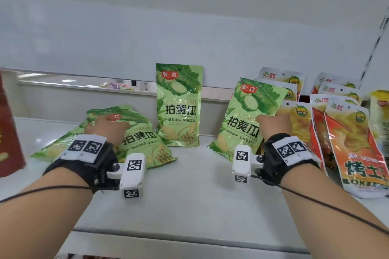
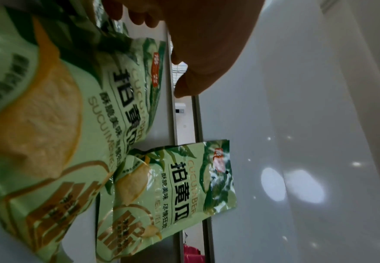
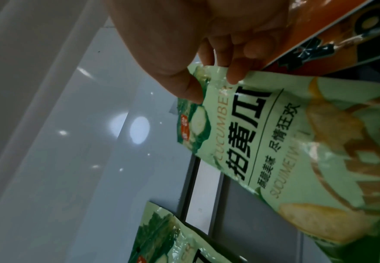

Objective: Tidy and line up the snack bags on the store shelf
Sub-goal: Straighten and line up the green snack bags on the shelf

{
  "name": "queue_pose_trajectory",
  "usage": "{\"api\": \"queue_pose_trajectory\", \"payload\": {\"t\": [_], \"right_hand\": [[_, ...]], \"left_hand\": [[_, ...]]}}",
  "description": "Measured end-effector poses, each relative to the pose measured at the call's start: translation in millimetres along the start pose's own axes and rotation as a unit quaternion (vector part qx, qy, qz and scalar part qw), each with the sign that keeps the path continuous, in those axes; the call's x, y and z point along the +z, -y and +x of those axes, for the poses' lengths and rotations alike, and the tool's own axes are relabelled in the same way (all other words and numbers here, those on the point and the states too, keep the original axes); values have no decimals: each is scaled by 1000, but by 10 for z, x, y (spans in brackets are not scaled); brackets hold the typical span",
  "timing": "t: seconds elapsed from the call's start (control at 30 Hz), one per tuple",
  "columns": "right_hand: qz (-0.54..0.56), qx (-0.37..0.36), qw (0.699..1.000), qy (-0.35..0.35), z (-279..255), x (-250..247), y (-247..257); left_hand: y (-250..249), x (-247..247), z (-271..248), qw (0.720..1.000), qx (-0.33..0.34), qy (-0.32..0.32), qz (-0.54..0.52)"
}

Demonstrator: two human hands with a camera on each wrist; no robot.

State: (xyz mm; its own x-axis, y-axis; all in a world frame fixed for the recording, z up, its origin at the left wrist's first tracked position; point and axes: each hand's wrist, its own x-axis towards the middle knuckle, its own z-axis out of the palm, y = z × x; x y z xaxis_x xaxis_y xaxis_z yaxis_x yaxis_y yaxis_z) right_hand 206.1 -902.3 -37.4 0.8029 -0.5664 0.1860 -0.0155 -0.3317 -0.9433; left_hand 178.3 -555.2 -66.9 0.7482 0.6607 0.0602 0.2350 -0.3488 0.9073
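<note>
Three green cucumber snack bags are on the white shelf (image 1: 189,195). The middle bag (image 1: 179,107) stands upright against the back panel. My left hand (image 1: 105,127) holds the top of the left bag (image 1: 139,139), which lies tilted over another green bag (image 1: 56,149). In the left wrist view its fingers (image 2: 139,17) curl at that bag's (image 2: 49,115) top edge, with the thumb (image 2: 184,85) just off it. My right hand (image 1: 271,120) pinches the upper right edge of the right bag (image 1: 242,120), which leans left. The thumb (image 3: 191,90) presses that bag's (image 3: 297,142) front.
Rows of orange and yellow snack bags (image 1: 353,143) stand packed just right of my right hand, touching the bag it holds. A dark red pack (image 1: 8,132) sits at the left edge. A yellow bag (image 1: 381,107) is at the far right.
</note>
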Motion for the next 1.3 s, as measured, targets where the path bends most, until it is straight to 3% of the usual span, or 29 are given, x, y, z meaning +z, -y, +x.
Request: {"api": "queue_pose_trajectory", "payload": {"t": [0.13, 0.2, 0.3, 0.4, 0.5, 0.63, 1.0, 1.2, 1.3], "right_hand": [[-65, -54, 996, 31, -47, 42, 30], [-54, -62, 996, 45, -86, 89, 10], [-2, -69, 997, 35, -113, 141, -22], [29, -85, 996, 23, -120, 150, 19], [58, -96, 993, 22, -87, 174, 79], [88, -108, 988, 63, -52, 278, 166], [113, -83, 958, 249, -166, 1009, 411], [121, -37, 944, 306, -186, 1279, 441], [129, -18, 941, 314, -161, 1321, 373]], "left_hand": [[-13, -57, -116, 997, -64, 47, 5], [-45, -97, -186, 997, -52, 38, 39], [-5, -83, -186, 995, -11, 80, 62], [60, -98, -167, 992, -11, 69, -109], [5, -129, -217, 968, -11, 107, -228], [-95, -162, -260, 948, 30, 131, -287], [-270, 95, -298, 939, 23, 194, -283], [-286, 310, -134, 947, 8, 182, -266], [-293, 421, -90, 968, 24, 152, -201]]}}
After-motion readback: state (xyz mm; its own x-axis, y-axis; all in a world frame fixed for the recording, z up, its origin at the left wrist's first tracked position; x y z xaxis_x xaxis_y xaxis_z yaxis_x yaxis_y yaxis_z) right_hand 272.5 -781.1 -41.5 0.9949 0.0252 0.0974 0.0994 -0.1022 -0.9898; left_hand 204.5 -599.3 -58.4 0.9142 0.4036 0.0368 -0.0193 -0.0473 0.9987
